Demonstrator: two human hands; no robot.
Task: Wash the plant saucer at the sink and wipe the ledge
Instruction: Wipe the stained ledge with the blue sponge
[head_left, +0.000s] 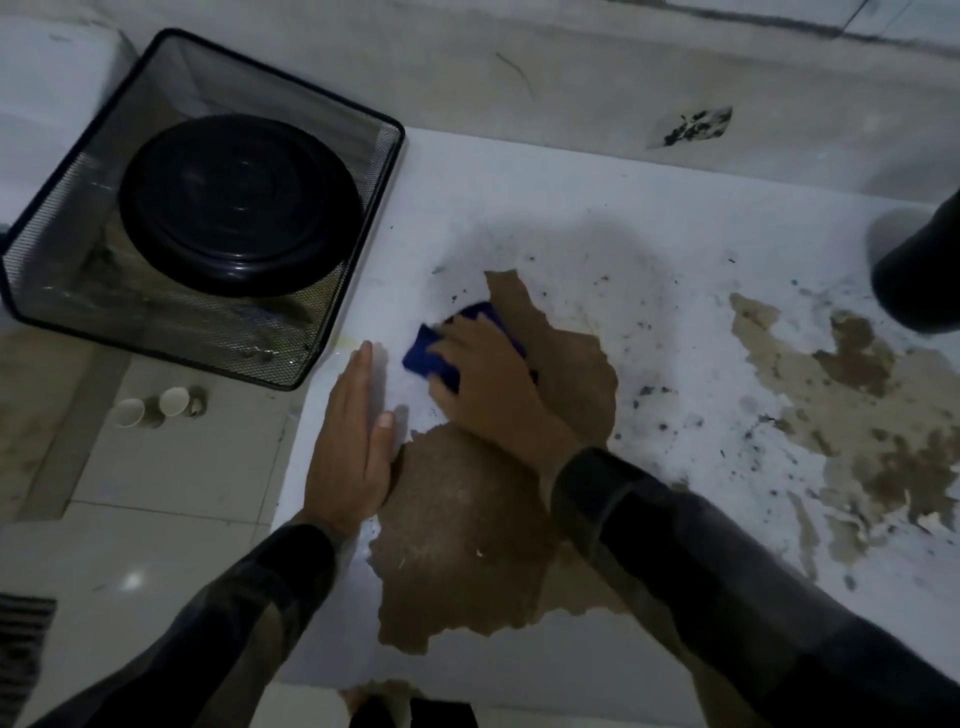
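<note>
Hands apart: right hand (483, 374) grips a blue cloth (423, 357) on the white, soil-flecked, brown-patched ledge (675, 234), left hand (353, 447) flat beside it. Black, round, ridged saucer (239, 202) sits in the mesh basket (332, 291).

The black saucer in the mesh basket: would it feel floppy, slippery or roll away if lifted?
The black saucer looks like rigid moulded plastic, so probably stiff and light for its size. Its glossy sheen suggests it may be slippery. Lying flat in the mesh basket, it should not roll unless tipped on edge.
</note>
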